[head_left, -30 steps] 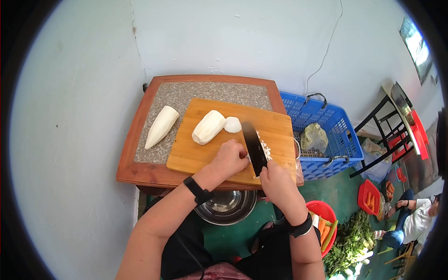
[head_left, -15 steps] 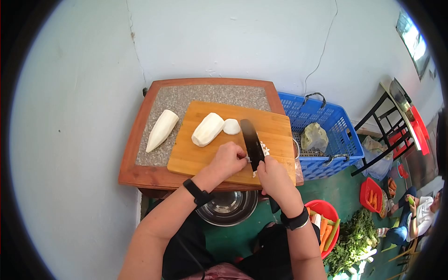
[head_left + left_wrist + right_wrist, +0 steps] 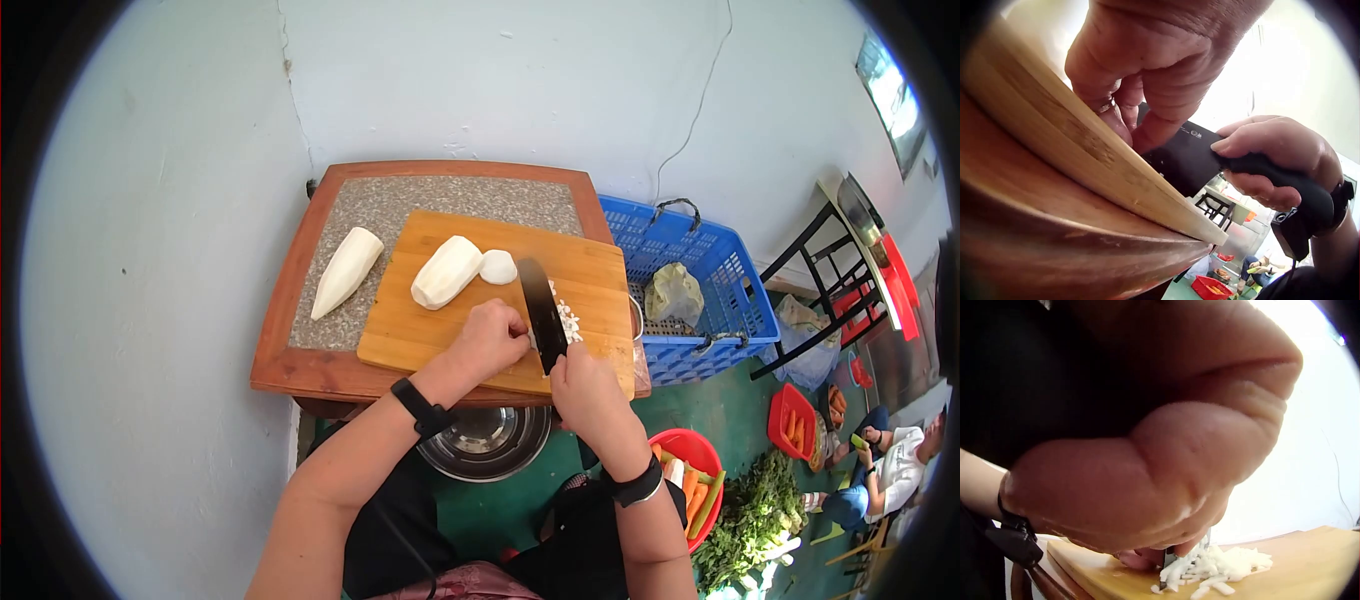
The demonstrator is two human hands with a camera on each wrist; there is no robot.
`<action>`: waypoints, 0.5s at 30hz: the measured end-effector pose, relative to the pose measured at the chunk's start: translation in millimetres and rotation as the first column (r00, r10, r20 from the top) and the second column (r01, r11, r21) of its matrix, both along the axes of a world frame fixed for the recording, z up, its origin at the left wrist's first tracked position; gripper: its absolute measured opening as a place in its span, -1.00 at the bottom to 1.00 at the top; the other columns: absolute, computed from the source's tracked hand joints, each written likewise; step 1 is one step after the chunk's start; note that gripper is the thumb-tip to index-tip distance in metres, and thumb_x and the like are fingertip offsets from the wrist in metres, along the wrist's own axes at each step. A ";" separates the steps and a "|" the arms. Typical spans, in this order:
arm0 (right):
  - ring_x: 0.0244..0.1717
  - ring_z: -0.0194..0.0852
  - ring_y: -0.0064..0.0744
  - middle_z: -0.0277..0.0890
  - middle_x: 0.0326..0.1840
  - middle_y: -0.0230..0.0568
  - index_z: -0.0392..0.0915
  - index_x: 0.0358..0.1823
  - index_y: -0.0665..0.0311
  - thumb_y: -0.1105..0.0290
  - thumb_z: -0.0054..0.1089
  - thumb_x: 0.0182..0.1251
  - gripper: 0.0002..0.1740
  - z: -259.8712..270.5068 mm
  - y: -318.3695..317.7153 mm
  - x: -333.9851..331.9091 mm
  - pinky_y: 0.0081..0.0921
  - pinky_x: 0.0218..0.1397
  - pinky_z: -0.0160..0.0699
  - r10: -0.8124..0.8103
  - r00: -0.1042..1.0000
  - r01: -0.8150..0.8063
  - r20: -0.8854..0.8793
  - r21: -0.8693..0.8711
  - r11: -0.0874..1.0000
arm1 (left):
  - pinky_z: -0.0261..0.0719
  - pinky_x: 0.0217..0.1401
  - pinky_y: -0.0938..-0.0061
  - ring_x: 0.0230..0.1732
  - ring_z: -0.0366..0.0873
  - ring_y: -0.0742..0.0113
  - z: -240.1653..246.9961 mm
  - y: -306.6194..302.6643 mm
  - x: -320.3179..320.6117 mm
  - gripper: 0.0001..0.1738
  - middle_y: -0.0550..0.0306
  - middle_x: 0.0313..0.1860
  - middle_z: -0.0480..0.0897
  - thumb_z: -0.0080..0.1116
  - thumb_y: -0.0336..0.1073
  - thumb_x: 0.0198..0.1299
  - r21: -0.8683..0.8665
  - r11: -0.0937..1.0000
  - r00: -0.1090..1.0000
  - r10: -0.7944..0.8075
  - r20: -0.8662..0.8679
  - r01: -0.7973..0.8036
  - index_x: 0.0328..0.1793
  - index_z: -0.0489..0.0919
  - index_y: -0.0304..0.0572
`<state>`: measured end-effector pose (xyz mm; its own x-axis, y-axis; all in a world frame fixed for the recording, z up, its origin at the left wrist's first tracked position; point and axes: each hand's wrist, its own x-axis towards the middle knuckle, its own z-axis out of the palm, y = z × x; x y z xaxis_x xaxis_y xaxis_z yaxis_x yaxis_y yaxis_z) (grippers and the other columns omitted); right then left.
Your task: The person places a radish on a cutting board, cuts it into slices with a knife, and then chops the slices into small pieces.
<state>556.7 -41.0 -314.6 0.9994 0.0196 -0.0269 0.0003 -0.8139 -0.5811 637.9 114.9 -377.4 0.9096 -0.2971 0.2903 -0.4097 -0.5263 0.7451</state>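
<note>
Head view: right hand (image 3: pixel 598 400) grips cleaver (image 3: pixel 542 315), step seems fine chopping; left wrist: left hand (image 3: pixel 1147 47) bends fingers, cannot tell what is pinched; right wrist: chopped white pieces (image 3: pixel 1232 564) on cutting board (image 3: pixel 1313 559), next cut probably needs careful fingertips

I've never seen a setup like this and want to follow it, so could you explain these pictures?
There's no machine: a person works bare-handed. The wide picture is taken from the head, the close ones from each wrist. The right hand grips a black knife; the left hand has its fingers curled beside the blade, and I can't tell what they hold. On the cutting board lie a thick white piece, a round slice and small cut bits. A tapered piece lies on the table.
</note>
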 end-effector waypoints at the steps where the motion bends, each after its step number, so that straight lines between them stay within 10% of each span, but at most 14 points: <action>1: -0.36 0.55 0.39 0.50 -0.48 0.45 0.43 -0.33 0.48 0.34 -0.09 0.41 -0.71 -0.2 -0.4 -1.5 0.16 -0.21 0.52 0.012 1.000 -0.012 -0.012 -0.003 1.000 | 0.61 -0.20 0.29 -0.33 0.63 0.00 1.2 0.0 0.1 -0.81 -0.14 -0.40 0.62 0.31 -0.35 -0.11 0.002 1.000 1.000 -0.001 -0.009 0.002 -0.39 0.70 -0.33; 5: -0.34 0.54 0.41 0.50 -0.47 0.45 0.42 -0.31 0.48 0.34 -0.09 0.41 -0.71 -1.0 -2.9 -1.1 0.16 -0.20 0.51 0.014 1.000 -0.014 -0.013 0.020 1.000 | 0.61 -0.21 0.30 -0.34 0.63 0.02 5.9 -0.5 -0.5 -0.80 -0.14 -0.41 0.63 0.30 -0.35 -0.11 0.009 1.000 0.999 -0.004 -0.051 0.004 -0.36 0.70 -0.33; 8: -0.73 0.52 -0.09 0.50 -0.54 0.17 0.38 -0.21 0.53 0.32 -0.14 0.47 -0.68 -9.8 -10.9 7.0 -0.26 -0.64 0.53 0.029 0.999 -0.030 0.034 0.030 0.999 | 0.61 -0.22 0.30 -0.35 0.63 0.04 6.3 0.2 -1.1 -0.79 -0.14 -0.41 0.62 0.30 -0.34 -0.11 -0.044 0.999 0.997 -0.009 -0.081 0.006 -0.34 0.70 -0.33; 11: -0.30 0.48 0.46 0.50 -0.43 0.43 0.41 -0.28 0.47 0.32 -0.09 0.42 -0.71 8.7 -4.5 1.3 0.18 -0.21 0.41 -0.032 0.999 0.025 0.039 0.183 0.983 | 0.61 -0.23 0.30 -0.35 0.63 0.04 3.5 -0.8 -1.8 -0.79 -0.14 -0.42 0.62 0.31 -0.34 -0.10 -0.104 0.995 0.996 0.002 -0.093 -0.012 -0.34 0.69 -0.33; 15: -0.34 0.48 0.45 0.49 -0.46 0.42 0.42 -0.26 0.47 0.33 -0.09 0.42 -0.72 14.3 -3.6 -6.7 0.20 -0.23 0.38 -0.016 0.997 0.002 0.076 0.175 0.985 | 0.61 -0.22 0.28 -0.34 0.63 0.01 4.5 -0.9 -6.0 -0.80 -0.12 -0.42 0.61 0.31 -0.34 -0.10 -0.027 0.999 1.000 0.020 -0.017 -0.020 -0.37 0.69 -0.33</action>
